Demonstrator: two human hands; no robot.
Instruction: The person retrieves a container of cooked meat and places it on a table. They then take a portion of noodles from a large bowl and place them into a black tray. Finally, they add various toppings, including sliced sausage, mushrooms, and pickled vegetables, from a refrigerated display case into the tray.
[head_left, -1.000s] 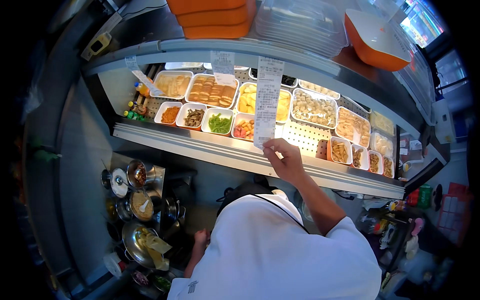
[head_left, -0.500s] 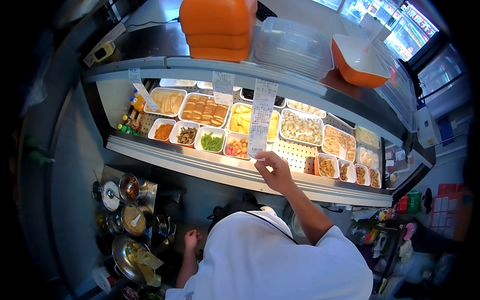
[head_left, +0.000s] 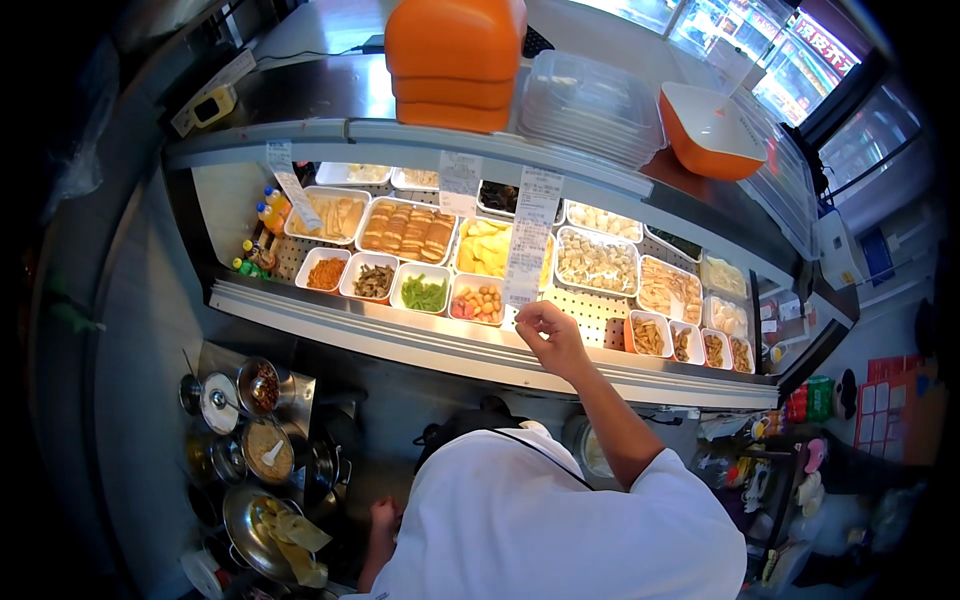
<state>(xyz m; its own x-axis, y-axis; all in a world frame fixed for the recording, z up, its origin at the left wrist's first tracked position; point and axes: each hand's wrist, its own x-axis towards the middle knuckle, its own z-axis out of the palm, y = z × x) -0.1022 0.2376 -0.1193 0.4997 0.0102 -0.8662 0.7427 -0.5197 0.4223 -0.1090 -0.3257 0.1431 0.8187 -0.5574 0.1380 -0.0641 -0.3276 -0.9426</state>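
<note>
White and thin, a long paper slip (head_left: 527, 250) hangs from the steel shelf edge (head_left: 400, 132), its long axis running top to bottom over the glass-fronted case. The person's right hand (head_left: 552, 335) reaches up with fingers curled together, pinching the slip's lower end. The left hand (head_left: 383, 514) sits low beside round metal pots (head_left: 262, 452); I cannot tell its grip. Rectangular white trays (head_left: 410, 230) hold sliced foods.

Right hand (head_left: 553, 335) dropped away from the long paper slip (head_left: 528, 250), now curled just below its bottom edge at the counter rail (head_left: 420, 335). Left hand (head_left: 383, 515) slid lower, further from that rail, beside the pots (head_left: 262, 450).
</note>
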